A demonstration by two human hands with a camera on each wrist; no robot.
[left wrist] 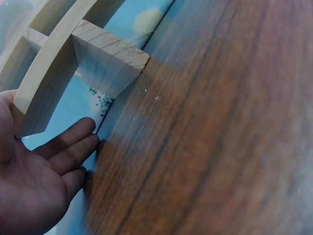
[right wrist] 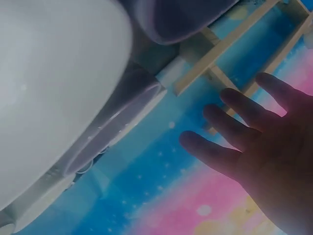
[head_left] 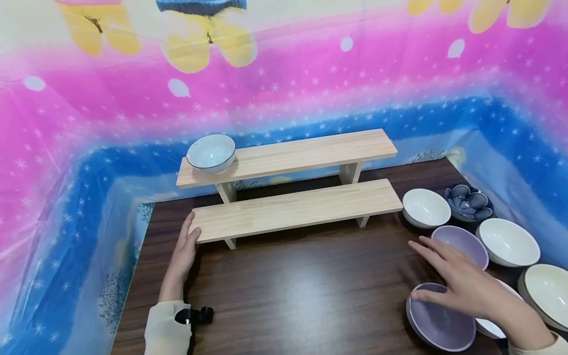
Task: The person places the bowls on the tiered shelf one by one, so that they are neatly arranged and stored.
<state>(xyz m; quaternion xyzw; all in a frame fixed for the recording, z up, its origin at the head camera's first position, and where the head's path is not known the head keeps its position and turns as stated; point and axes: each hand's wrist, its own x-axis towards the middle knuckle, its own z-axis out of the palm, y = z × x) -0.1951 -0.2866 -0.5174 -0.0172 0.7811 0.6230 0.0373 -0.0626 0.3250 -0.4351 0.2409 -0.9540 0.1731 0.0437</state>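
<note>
As left hand [head_left: 181, 259] seemingly pinches the shelf [head_left: 293, 209], right hand [head_left: 466, 278] spreads empty over bowls [head_left: 437, 323].

Head view: R hand [head_left: 468, 280] hides pt of nr purple bowl [head_left: 437, 323] & white bowl [head_left: 490, 329] beside it; cream bowl [head_left: 551, 293] cut by R edge. L wrist: L hand [left wrist: 36, 183] & wooden shelf [left wrist: 49, 67] cut by L edge. R wrist: pale bowl [right wrist: 54, 88] blurred, cut top & L.
</note>
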